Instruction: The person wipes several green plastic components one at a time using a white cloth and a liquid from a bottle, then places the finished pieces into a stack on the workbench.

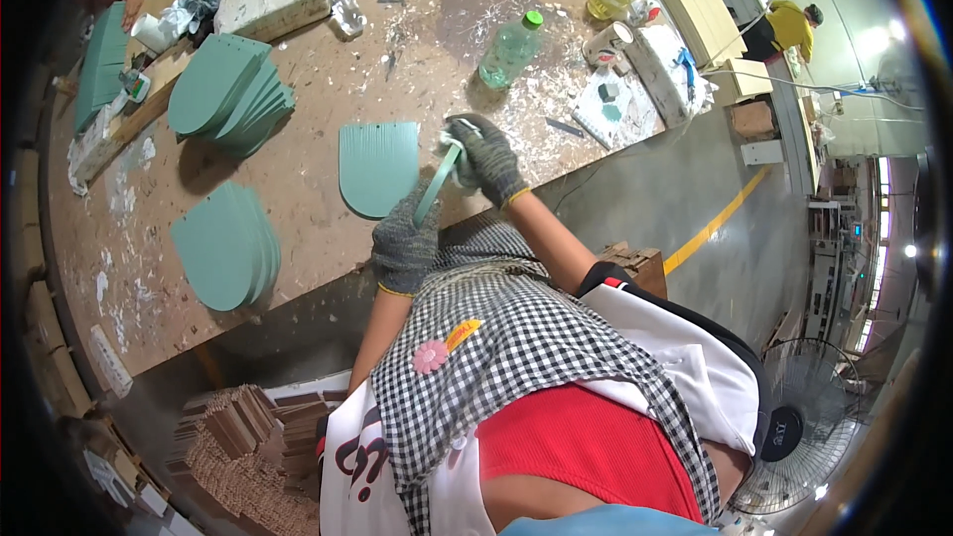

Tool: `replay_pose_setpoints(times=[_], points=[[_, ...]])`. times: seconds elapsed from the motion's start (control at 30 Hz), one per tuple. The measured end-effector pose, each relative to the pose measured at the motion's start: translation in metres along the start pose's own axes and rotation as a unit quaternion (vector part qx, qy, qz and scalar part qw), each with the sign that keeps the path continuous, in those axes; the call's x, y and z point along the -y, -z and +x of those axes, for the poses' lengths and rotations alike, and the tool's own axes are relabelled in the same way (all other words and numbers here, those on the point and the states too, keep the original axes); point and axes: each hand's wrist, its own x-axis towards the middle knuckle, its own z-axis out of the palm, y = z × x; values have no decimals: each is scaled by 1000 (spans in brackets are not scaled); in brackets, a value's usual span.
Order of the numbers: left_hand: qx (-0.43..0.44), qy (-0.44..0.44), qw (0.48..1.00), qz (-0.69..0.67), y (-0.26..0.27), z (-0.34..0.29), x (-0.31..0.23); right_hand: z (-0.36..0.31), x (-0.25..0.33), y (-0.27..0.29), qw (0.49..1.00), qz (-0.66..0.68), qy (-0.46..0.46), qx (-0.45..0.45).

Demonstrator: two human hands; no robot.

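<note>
- My left hand [404, 238], in a grey knitted glove with a yellow cuff, has its fingers closed round the lower part of a thin green panel [438, 182], held edge-on and tilted over the near edge of the workbench [318, 119].
- My right hand [488, 159], gloved alike, has its fingers curled tight on a whitish cloth or pad [449, 144] pressed against the panel's upper end; the exact contact is hidden by the glove.
- The panel is flat and matt green; seen edge-on, it shows as a narrow strip.
- Just left of my hands a like flat green piece [378, 168] lies on the bench: straight at the far edge, rounded at the near edge, finely ribbed, apart from the held panel.
- Farther left, two fanned stacks of the same shapes: a near stack [224, 246] by the bench's front edge and a far stack [228, 89] beyond it.
- The bench top is brown board, blotched with white filler and scattered chips; bare board lies between the stacks and my hands.
- Beyond my right hand stands a green-capped clear plastic bottle [510, 48]; a smaller bottle [345, 8] lies farther back.
- Below the bench edge, at lower left, is a heap of stacked brown wooden pieces [248, 447].
- To the right, grey floor with a yellow line [715, 223] lies open; a fan [804, 427] stands at lower right.
</note>
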Motion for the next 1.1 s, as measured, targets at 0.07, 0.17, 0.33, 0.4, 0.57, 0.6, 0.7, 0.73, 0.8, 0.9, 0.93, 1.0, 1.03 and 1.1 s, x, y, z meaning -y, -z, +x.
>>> replay_pose_setpoints(times=[0.07,0.17,0.33,0.4,0.57,0.6,0.7,0.73,0.8,0.9,0.93,1.0,1.03,1.1], points=[[-22,22,999,38,-2,-1,5,14,-8,21,987,-112,70,-96],[-26,5,1000,17,-5,3,3,-44,38,-12,967,-129,218,-19],[-11,16,1000,18,-16,5,1,-34,32,-29,839,-342,405,123],[-15,27,990,137,-17,15,-2,-25,34,-30,836,-348,410,110],[-34,77,995,50,-13,-3,-11,47,-8,50,873,-414,238,102],[-66,112,992,3,-15,-9,-14,51,-5,62,938,-317,118,82],[-77,150,984,52,-13,-11,-24,47,76,72,907,-241,336,-80],[-77,156,982,70,-15,-9,-21,61,108,75,853,-180,478,-104],[-96,150,981,76,-20,-5,-12,82,168,87,747,-312,560,-177],[-96,141,979,109,-26,-3,-19,139,179,105,704,-501,492,-106],[-102,148,979,96,-27,-2,-22,157,162,111,741,-563,363,-46],[-115,163,978,68,-29,-3,-26,175,131,123,732,-562,384,13],[-126,171,975,73,-30,-6,-24,167,132,121,710,-573,409,15],[-148,198,968,53,-33,-15,-19,154,138,122,673,-607,422,13]])
